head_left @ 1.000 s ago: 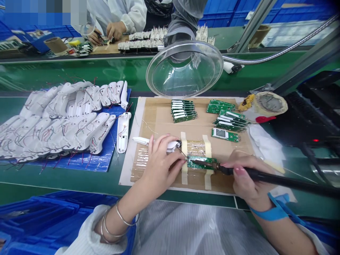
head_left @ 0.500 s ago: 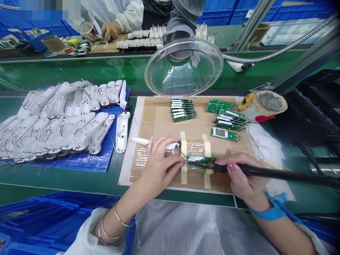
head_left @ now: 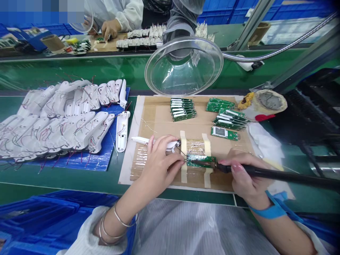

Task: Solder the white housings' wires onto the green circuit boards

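A green circuit board (head_left: 201, 161) lies between two tape strips on the cardboard mat (head_left: 159, 122). My right hand (head_left: 245, 177) is closed round a black soldering iron (head_left: 278, 174), whose tip rests on the board's upper left part. My left hand (head_left: 159, 164) pinches thin wires at the board's left end, fingers pressed together. A white plastic shell (head_left: 155, 142) lies just under and beyond that hand, joined to the board by the wires.
Stacks of green boards (head_left: 183, 110) and more boards (head_left: 230, 119) lie further back on the mat. White shells (head_left: 61, 117) with wires cover a blue sheet at left. A round magnifier lens (head_left: 183, 67) hangs over the mat. A solder sponge holder (head_left: 271, 102) sits right. Another person's hands (head_left: 110, 28) work across the belt.
The soldering iron tip has crept slightly left along the board, then held there. My left hand has stayed pinched on the wires.
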Available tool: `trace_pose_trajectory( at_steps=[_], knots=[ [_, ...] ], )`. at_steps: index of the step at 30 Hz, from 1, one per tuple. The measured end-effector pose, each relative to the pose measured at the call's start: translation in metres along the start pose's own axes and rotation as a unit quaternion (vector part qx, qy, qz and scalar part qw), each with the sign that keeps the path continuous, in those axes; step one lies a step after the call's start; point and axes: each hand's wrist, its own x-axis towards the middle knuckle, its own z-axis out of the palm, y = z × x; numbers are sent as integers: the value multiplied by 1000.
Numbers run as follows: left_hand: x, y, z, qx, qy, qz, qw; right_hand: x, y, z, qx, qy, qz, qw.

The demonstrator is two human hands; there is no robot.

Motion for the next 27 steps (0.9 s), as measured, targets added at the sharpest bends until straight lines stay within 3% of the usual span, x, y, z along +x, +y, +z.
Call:
trace_pose_trajectory(
  at_steps=[3, 7, 16, 27],
  knots=[
    [1, 0, -1, 2, -4, 4, 1000, 1, -3, 1, 26, 60, 34, 997],
    [-1, -4, 0, 6, 9, 17, 1000, 2, -7, 2, 29, 82, 78, 993],
    [6, -19, 5, -49, 75, 71, 993, 0, 0, 2, 24, 63, 54, 996],
    [7, -16, 8, -19, 52, 85, 995, 0, -1, 3, -9, 18, 44, 999]
  ],
)
